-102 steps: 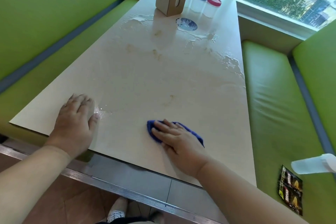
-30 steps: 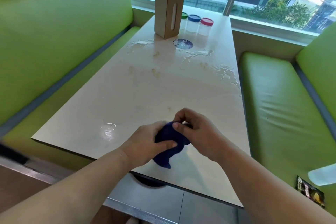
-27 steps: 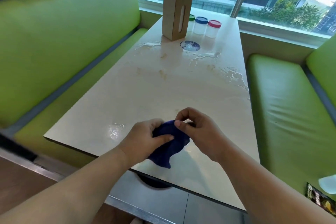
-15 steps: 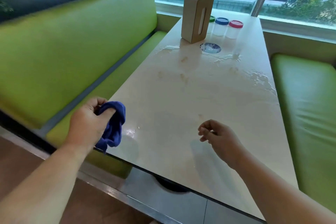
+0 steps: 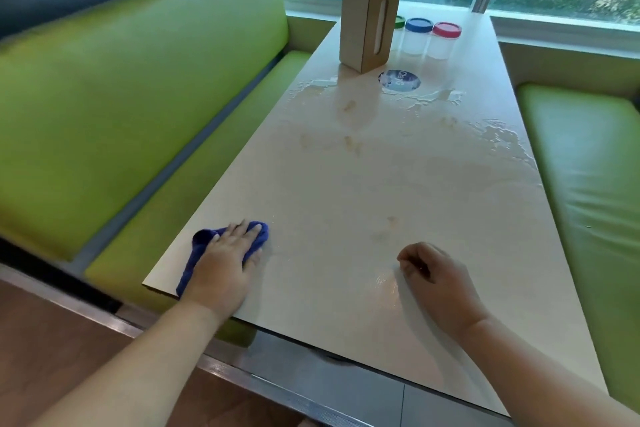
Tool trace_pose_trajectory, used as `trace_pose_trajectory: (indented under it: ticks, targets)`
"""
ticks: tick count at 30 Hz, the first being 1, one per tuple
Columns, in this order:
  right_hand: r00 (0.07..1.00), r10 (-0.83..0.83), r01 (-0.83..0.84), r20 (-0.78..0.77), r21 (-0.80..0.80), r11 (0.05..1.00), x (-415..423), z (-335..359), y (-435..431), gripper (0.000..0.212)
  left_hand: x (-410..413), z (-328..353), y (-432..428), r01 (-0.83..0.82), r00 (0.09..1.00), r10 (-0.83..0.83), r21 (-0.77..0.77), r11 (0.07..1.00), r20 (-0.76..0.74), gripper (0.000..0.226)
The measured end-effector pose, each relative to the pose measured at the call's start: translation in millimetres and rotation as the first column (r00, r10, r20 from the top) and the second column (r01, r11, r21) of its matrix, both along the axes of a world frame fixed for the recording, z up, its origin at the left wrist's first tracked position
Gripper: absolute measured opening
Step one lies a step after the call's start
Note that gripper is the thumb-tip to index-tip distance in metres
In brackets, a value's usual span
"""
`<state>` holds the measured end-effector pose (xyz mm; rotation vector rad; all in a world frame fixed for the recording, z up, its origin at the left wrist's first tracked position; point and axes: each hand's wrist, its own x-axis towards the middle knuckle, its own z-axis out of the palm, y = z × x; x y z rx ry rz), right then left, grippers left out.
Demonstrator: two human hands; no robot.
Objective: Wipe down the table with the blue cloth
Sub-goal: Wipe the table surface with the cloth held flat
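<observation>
The blue cloth [image 5: 197, 253] lies flat on the near left corner of the beige table [image 5: 346, 191]. My left hand [image 5: 225, 263] presses down on the cloth with fingers spread, covering most of it. My right hand [image 5: 438, 282] hovers just over the near right part of the table, fingers loosely curled, holding nothing. Wet streaks and brownish smudges show across the middle and far half of the tabletop.
At the far end stand a tan tissue box [image 5: 369, 21], three small jars with green, blue and red lids [image 5: 419, 35], and a round blue sticker [image 5: 399, 80]. Green bench seats [image 5: 138, 87] flank both long sides. A window runs behind.
The cloth passed from both hands into my left hand alone, then came down onto the table's near left corner. My right hand let go and moved right. The view swung left.
</observation>
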<state>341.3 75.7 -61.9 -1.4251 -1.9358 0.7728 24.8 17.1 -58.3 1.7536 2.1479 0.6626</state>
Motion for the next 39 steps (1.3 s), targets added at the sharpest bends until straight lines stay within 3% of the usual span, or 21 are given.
trace_pose_trajectory:
  ticks: [2,4,8,12,23,25,28,31,35,39]
  targets:
    - [1.0,0.006,-0.006,0.008,0.038,0.999,-0.3,-1.5,-1.1,0.02,8.0,2.7,13.0,-0.076,0.993,0.072,0.042,0.996,0.093,0.042]
    - [1.0,0.009,-0.009,0.008,0.056,0.998,-0.7,-2.8,-1.8,0.021,20.1,3.7,21.0,-0.045,0.988,0.04,0.034,0.998,0.149,0.043]
    - [1.0,0.01,-0.009,-0.007,0.063,0.998,0.3,-7.3,-1.8,0.023,22.9,-10.4,12.4,0.155,0.987,-0.158,-0.086,0.984,-0.029,0.049]
    - [1.0,0.007,-0.006,-0.018,0.085,0.996,-0.6,-9.8,-2.6,0.025,17.2,-11.1,20.8,0.103,0.986,-0.122,-0.164,0.981,-0.114,0.049]
    - [1.0,0.026,-0.024,-0.014,0.097,0.995,-1.3,-12.6,-2.6,0.028,47.8,-2.9,40.1,-0.019,0.952,0.049,-0.099,0.995,0.303,0.042]
    - [1.0,0.024,-0.023,-0.011,0.103,0.994,-1.8,-13.0,-2.8,0.028,55.1,-2.1,41.7,0.082,0.967,-0.05,-0.121,0.989,0.248,0.043]
    - [1.0,0.021,-0.019,-0.013,0.097,0.995,-1.0,-13.2,-3.4,0.027,50.9,-9.8,31.9,0.219,0.975,-0.222,-0.166,0.962,0.002,0.045]
    - [1.0,0.027,-0.027,-0.007,0.096,0.995,-1.2,-13.8,-3.1,0.028,35.6,-14.3,24.9,0.203,0.957,-0.243,-0.231,0.951,-0.161,0.049]
    - [1.0,0.023,-0.023,0.004,0.087,0.996,-1.7,-11.9,-3.4,0.025,42.7,-8.5,43.6,0.097,0.961,-0.165,-0.291,0.952,-0.22,0.052]
    - [1.0,0.027,-0.028,0.014,0.083,0.996,-1.1,-11.1,-4.6,0.023,54.2,-11.8,37.7,0.246,0.935,-0.3,-0.265,0.932,-0.191,0.051]
